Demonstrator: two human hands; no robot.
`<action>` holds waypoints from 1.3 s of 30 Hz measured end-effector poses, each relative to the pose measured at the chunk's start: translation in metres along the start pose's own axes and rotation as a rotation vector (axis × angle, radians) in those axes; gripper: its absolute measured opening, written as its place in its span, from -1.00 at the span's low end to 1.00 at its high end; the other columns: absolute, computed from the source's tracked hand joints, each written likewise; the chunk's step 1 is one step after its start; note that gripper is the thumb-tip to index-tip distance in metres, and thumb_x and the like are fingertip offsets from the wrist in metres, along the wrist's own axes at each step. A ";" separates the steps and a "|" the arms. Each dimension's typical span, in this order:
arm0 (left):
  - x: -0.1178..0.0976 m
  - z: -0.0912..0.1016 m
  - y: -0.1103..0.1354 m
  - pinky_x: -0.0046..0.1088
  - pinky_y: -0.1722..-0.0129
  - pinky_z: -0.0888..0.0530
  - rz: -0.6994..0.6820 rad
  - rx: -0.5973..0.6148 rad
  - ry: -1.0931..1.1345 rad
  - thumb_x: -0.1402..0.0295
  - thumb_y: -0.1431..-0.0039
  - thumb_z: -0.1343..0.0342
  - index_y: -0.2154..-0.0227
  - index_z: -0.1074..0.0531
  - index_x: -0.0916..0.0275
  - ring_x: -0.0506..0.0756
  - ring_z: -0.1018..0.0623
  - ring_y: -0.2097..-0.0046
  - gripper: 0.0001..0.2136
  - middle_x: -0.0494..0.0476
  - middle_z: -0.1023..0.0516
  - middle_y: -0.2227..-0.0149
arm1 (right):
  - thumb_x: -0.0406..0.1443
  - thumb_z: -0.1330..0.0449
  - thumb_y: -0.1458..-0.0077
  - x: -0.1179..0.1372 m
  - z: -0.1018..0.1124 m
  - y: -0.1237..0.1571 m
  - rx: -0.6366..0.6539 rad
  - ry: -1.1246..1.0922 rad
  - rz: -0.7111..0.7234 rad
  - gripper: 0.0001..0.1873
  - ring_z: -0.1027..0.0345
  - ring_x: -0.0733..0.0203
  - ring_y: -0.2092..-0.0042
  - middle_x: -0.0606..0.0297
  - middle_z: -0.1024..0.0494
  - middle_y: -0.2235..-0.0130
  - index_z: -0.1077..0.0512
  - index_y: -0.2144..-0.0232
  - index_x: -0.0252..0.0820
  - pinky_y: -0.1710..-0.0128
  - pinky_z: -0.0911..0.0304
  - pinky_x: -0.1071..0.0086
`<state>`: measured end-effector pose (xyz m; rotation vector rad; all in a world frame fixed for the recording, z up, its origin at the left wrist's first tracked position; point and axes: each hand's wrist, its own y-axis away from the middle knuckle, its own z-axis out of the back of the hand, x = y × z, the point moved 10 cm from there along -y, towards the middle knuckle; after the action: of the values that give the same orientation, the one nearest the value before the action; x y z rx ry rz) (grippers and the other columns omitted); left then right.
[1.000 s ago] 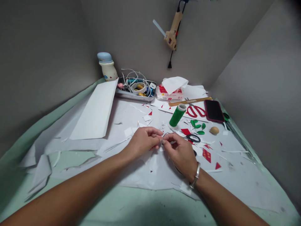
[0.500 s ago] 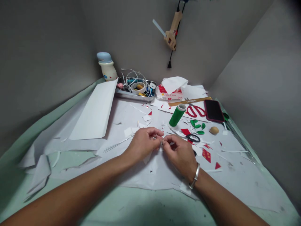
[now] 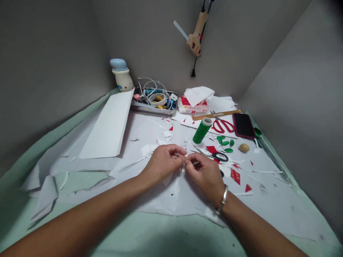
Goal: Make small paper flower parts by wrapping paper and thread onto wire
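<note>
My left hand and my right hand meet fingertip to fingertip over the paper-covered table. Both are closed in a pinch on a tiny pale piece between them, too small to name. Thin white wires run out to the left from under my left hand. A silver bangle sits on my right wrist. Just beyond my fingers stands a green spool, with small green leaf shapes to its right.
Red scissors, a dark phone and a wooden ruler lie at the back right. A metal tray of cables, a tissue pack and a bottle stand at the back. A glue gun hangs on the wall. Red and white paper scraps lie scattered about.
My right hand has edged slightly left and closer to the left hand; the pinch between them has tightened. Nothing else has moved.
</note>
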<state>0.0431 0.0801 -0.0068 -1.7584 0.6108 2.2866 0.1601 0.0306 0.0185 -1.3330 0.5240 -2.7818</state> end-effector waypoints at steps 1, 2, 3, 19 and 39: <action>-0.001 0.000 0.000 -0.49 0.54 -0.32 -0.003 -0.001 -0.002 0.44 0.03 -0.17 0.34 -0.52 0.30 0.00 -0.45 0.52 -0.85 0.06 -0.49 0.54 | -0.37 -0.16 -0.05 0.001 0.000 0.000 -0.002 0.007 0.010 -0.88 -0.38 0.25 0.42 0.33 -0.56 0.43 -0.51 0.43 -0.16 0.36 -0.25 0.38; -0.002 0.000 0.001 -0.50 0.54 -0.32 -0.003 -0.006 -0.004 0.45 0.04 -0.16 0.34 -0.52 0.30 -0.01 -0.45 0.52 -0.85 0.05 -0.48 0.55 | -0.37 -0.16 -0.05 0.001 0.000 0.001 -0.003 0.014 0.014 -0.88 -0.38 0.24 0.42 0.33 -0.56 0.43 -0.51 0.43 -0.16 0.36 -0.25 0.38; -0.002 0.000 0.001 -0.50 0.54 -0.31 0.001 -0.012 -0.005 0.46 0.04 -0.16 0.34 -0.52 0.30 -0.01 -0.44 0.53 -0.85 0.04 -0.47 0.55 | -0.37 -0.16 -0.05 0.000 -0.001 0.001 -0.003 0.019 0.015 -0.88 -0.38 0.24 0.42 0.32 -0.56 0.44 -0.51 0.43 -0.16 0.35 -0.26 0.37; -0.002 0.001 0.003 -0.48 0.53 -0.33 0.034 -0.039 0.086 0.50 0.08 -0.18 0.36 -0.48 0.30 -0.02 -0.44 0.52 -0.84 0.07 -0.49 0.49 | -0.35 -0.15 -0.05 -0.002 0.000 0.001 -0.003 -0.042 -0.047 -0.88 -0.40 0.26 0.47 0.33 -0.58 0.46 -0.49 0.45 -0.15 0.40 -0.26 0.39; 0.003 -0.002 0.000 -0.51 0.57 -0.30 0.042 -0.002 0.133 0.51 0.10 -0.20 0.35 -0.46 0.30 -0.05 -0.41 0.57 -0.82 0.00 -0.45 0.54 | -0.31 -0.14 -0.02 -0.006 0.002 0.001 -0.010 -0.168 -0.121 -0.89 -0.33 0.29 0.51 0.37 -0.51 0.53 -0.43 0.51 -0.16 0.47 -0.24 0.43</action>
<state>0.0437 0.0789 -0.0100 -1.9283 0.6754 2.2107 0.1651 0.0297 0.0144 -1.6339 0.4650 -2.7270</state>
